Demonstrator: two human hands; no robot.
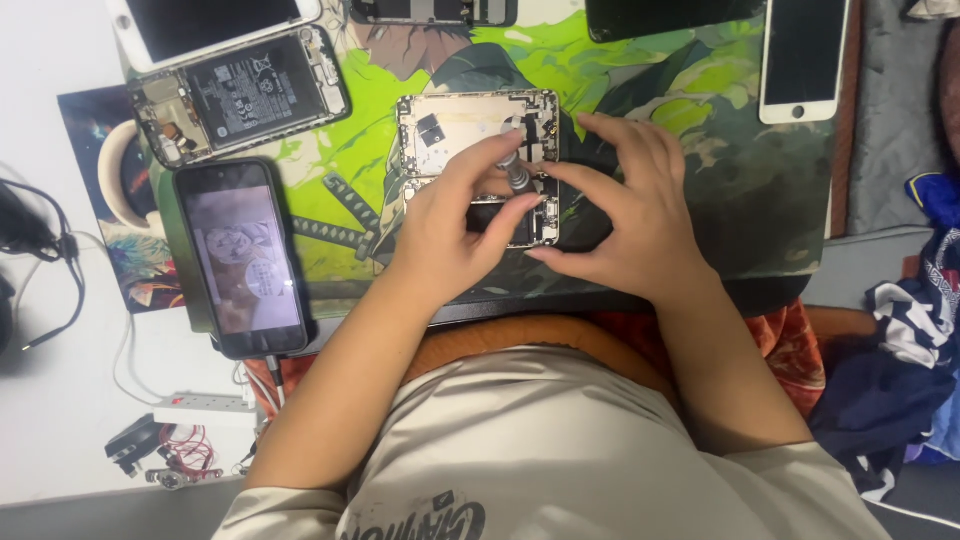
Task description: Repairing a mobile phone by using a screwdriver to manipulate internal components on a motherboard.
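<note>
Our left hand (440, 225) fingers pinch the screwdriver (515, 172) upright over the opened phone (455, 130); right hand (625, 215) fingers spread beside it

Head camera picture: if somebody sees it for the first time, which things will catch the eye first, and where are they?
In the middle, both hands, the left hand and the right hand, meet over an opened phone with its insides bare; the left one holds a small screwdriver on it. They work on a bright green cartoon mat. To the left lies a dark phone with a lit screen, and above it another opened phone showing its battery.
</note>
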